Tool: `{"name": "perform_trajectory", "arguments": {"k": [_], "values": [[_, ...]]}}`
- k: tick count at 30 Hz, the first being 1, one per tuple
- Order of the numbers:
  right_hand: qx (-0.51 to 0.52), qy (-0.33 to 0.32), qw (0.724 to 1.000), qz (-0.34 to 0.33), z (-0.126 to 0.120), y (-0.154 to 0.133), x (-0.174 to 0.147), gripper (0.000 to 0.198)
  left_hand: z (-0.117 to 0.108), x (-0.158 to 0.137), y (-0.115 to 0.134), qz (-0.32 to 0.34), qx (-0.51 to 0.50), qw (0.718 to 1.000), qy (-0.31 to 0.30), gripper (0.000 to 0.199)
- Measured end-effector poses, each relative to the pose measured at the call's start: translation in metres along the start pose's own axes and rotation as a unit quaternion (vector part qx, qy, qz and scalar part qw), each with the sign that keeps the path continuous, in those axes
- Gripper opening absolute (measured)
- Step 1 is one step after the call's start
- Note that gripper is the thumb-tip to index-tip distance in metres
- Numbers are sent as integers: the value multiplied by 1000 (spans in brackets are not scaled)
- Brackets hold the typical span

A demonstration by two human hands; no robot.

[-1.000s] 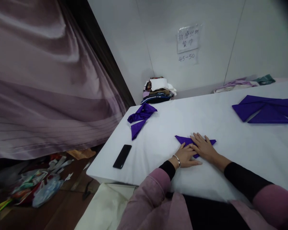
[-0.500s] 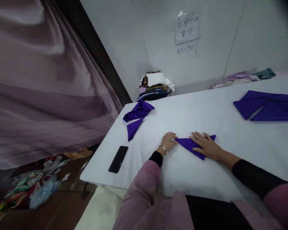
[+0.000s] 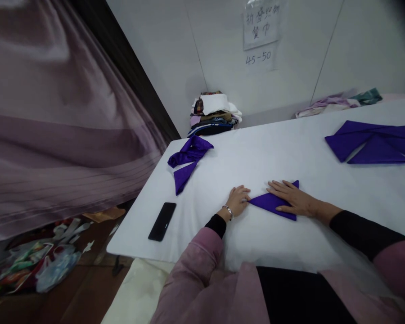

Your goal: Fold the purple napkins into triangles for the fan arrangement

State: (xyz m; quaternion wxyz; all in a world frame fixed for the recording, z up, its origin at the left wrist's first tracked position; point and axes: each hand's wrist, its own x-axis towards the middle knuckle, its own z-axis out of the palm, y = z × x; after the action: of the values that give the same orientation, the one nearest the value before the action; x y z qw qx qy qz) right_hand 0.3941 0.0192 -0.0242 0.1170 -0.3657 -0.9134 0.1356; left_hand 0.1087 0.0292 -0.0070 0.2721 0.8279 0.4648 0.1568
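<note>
A linen-folding workroom — white table (image 3: 290, 157), stacked cloths (image 3: 213, 114), handwritten wall sign (image 3: 260, 24)

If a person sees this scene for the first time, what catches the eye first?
Two hands press a small purple triangular cloth near the front of the white table: left hand at its tip, right hand flat on it. More purple cloths lie far right, and a black phone lies near the left edge.
</note>
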Motion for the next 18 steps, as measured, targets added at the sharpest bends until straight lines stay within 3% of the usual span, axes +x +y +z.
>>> {"name": "perform_trajectory", "arguments": {"k": [4, 11, 18], "values": [[-2, -7, 1000, -7, -3, 0, 0, 75, 2, -2, 1, 4, 18, 1000, -4, 25], [-3, -5, 1000, -13, -2, 2, -1, 74, 1, -3, 0, 4, 13, 1000, -20, 12], [-2, -24, 1000, -16, -3, 3, -1, 68, -1, -5, 3, 22, 27, 999, -18, 20]]}}
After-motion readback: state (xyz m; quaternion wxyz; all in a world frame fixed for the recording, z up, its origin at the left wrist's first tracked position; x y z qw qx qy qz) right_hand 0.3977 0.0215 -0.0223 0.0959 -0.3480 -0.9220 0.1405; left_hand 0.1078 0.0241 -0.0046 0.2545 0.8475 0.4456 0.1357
